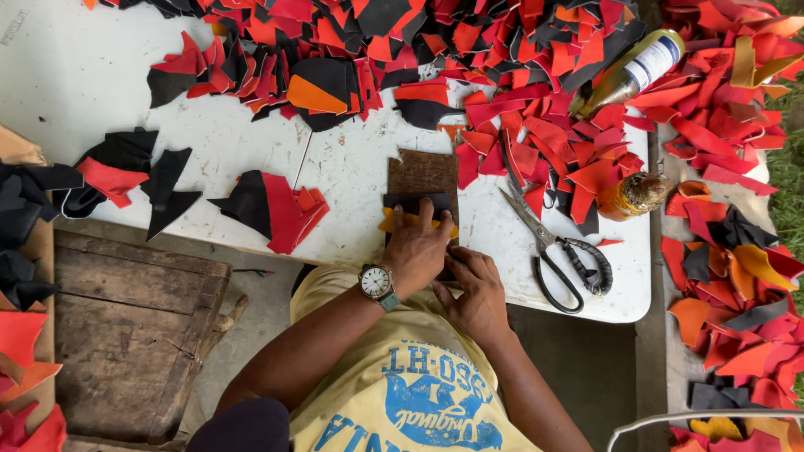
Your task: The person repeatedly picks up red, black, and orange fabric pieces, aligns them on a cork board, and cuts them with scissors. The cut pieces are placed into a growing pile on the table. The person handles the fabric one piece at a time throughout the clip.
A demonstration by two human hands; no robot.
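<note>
A: Left hand (416, 251)?
B: Spread flat, palm down, gripping nothing. Just pressing a black piece (404, 201) and a yellow piece (392, 223) onto the brown board (423, 172), a little below the middle of the frame.
A: And the right hand (479, 291)?
B: Tucked just below and right of the left, curled at the board's near edge. Cannot tell whether closed on anything or merely resting, since hidden under the knuckles.
A: Worst risk from here?
B: Probably slipping. Stacked loose like that, with pressure from one palm only, could slide the yellow layer out from under the black one and spoil the alignment.
A: Anything else near the edge?
B: Yes, sitting right at the lower rim of the white table (352, 167). Might tip the board off with a hard push toward the body.
A: To the right?
B: Open scissors (548, 251) lying just beside the right wrist, blades pointing up-left. Could nick a knuckle on a careless sweep.
A: Further right?
B: An amber jar (634, 194) and, in the upper right, a bottle (632, 67) lying tilted on the red and black scraps (536, 142). Could be knocked over by an elbow and perhaps foul the cut pieces.
</note>
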